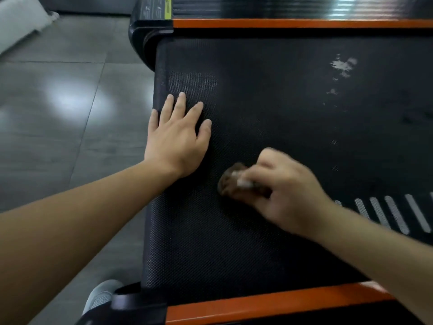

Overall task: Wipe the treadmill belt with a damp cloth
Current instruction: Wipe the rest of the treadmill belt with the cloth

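right grip clutching brown cloth beneath it on belt | left grip released, flat

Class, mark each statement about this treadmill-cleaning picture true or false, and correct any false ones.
1. The left hand lies flat on the treadmill belt. True.
2. The right hand holds a white sponge. False: it grips a brown cloth.
3. The side rails are blue. False: they are orange.
4. A whitish smudge shows on the belt, apart from both hands. True.
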